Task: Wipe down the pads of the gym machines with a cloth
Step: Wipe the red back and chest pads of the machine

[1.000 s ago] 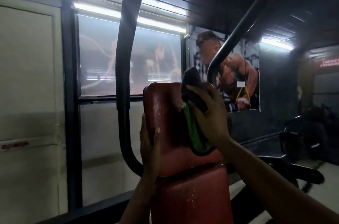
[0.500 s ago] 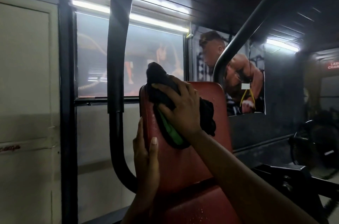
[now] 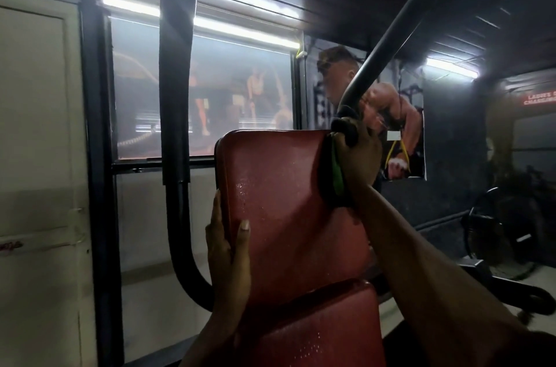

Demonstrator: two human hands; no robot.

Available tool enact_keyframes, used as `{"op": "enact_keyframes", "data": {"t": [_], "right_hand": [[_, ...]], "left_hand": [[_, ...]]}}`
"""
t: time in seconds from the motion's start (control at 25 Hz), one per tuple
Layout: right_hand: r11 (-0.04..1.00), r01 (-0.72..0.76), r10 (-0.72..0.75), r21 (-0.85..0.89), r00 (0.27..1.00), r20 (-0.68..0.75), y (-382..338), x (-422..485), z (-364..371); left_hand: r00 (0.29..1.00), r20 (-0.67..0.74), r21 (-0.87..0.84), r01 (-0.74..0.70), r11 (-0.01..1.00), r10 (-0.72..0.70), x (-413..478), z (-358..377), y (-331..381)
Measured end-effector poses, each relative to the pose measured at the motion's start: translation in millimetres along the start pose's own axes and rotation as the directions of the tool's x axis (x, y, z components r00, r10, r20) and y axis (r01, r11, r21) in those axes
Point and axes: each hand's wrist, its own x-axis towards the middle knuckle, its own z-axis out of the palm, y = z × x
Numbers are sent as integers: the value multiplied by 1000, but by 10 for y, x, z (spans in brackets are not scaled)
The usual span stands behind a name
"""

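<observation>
Two hands: both are on the back pad point(image 3: 279, 201), one at each side edge.
left hand point(image 3: 228, 249): clasps the pad's left edge low down, thumb flat on the red front face and fingers reaching up behind the edge.
right hand point(image 3: 356, 162): closed round the cloth point(image 3: 338, 169) and pressing it against the pad's upper right edge.
cloth: dark with a green strip, bunched under the right palm. It wraps over the pad's right edge, and a dark tuft pokes out above the knuckles.
back pad: red, upright, spanning the gap between the two hands.
droplets point(image 3: 243, 189): small wet specks on the pad face, just above the left thumb.
seat pad point(image 3: 316, 330): red, below both hands, between the forearms.
curved tube point(image 3: 177, 126): black, just left of the left hand, bending in behind the pad.
slanted bar point(image 3: 400, 23): dark, rising up and to the right from just above the right hand.
poster point(image 3: 403, 114): on the wall behind the right hand, showing a muscular figure.
fan point(image 3: 496, 234): on the floor, well to the right of the right arm, dim.
</observation>
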Motion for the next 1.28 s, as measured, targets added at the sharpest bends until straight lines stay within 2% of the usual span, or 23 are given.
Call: {"op": "enact_keyframes", "data": {"t": [0.12, 0.24, 0.52, 0.72, 0.88, 1.0, 1.12, 1.2, 1.28], "right_hand": [[972, -168, 169, 165, 986, 5, 180, -227, -139], [937, -296, 298, 187, 954, 20, 427, -672, -240], [885, -431, 439, 176, 899, -5, 787, -1302, -329], [775, -632, 631, 16, 772, -78, 731, -1698, -297], [731, -682, 682, 24, 727, -82, 432, -2025, -271], [748, -663, 663, 26, 748, -7, 146, -2249, -246], [819, -572, 564, 52, 818, 113, -162, -2591, -271], [897, -426, 400, 120, 896, 192, -290, -2747, -389], [968, -206, 174, 146, 964, 203, -348, -2678, -511]], "left_hand": [[1000, 7, 12, -6, 1000, 5, -9, -6, -14], [1000, 8, 30, 0, 1000, 0, -14, -3, -29], [1000, -1, 40, -9, 999, 9, -19, -2, -37], [1000, 2, 28, -21, 999, 21, -19, 5, -39], [999, 25, 71, -29, 997, 27, -30, 12, -17], [999, 9, 103, -33, 994, 32, -23, -5, -9], [1000, 28, 97, 6, 995, -9, -41, -9, 31], [995, 61, 57, 73, 996, -76, -15, -63, 67], [986, 124, 9, 108, 994, -108, 135, -146, 136]]}}
